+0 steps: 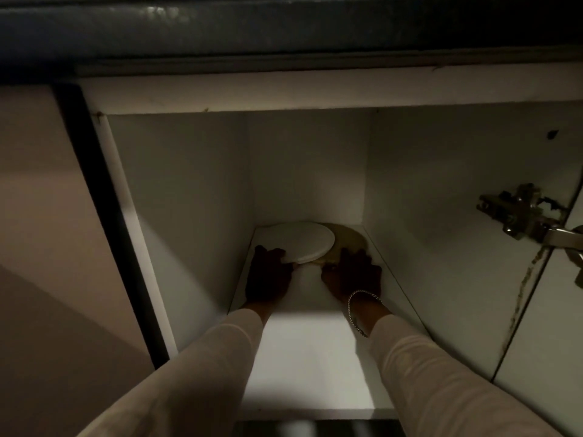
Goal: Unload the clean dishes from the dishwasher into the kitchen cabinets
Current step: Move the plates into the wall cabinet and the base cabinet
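Left fingers [268, 252]: curled at the near-left rim of the white plate [303, 239] and holding it; the dim light hides whether any lie under the rim.
Right fingers [355, 257]: spread wide and flat, tips resting on the near edge of the tan plate [351, 239], clasping nothing.
Sleeves [202, 367]: pale and long, one on each forearm, both reaching in over the front of the shelf.
Shelf [303, 357]: white floor of the cabinet, lit at the front and shadowed toward the back.
Bracelet [359, 305]: thin silver chain round the right wrist, just behind the right hand [353, 279].
Left hand [268, 279]: back upward, beside the right hand, a strip of shelf showing between them.
White plate: round, at the back of the shelf near the left wall, lying over the left part of the tan plate.
Tan plate: beneath the white one and showing to its right, close to the right wall.
Cabinet [315, 168]: low, white inside, standing open.
Hinge [520, 212]: metal, fixed to the right wall, its arm running to the open door [555, 326].
Closed door [38, 200]: pale panel left of the opening.
Countertop [284, 29]: dark edge above the opening.
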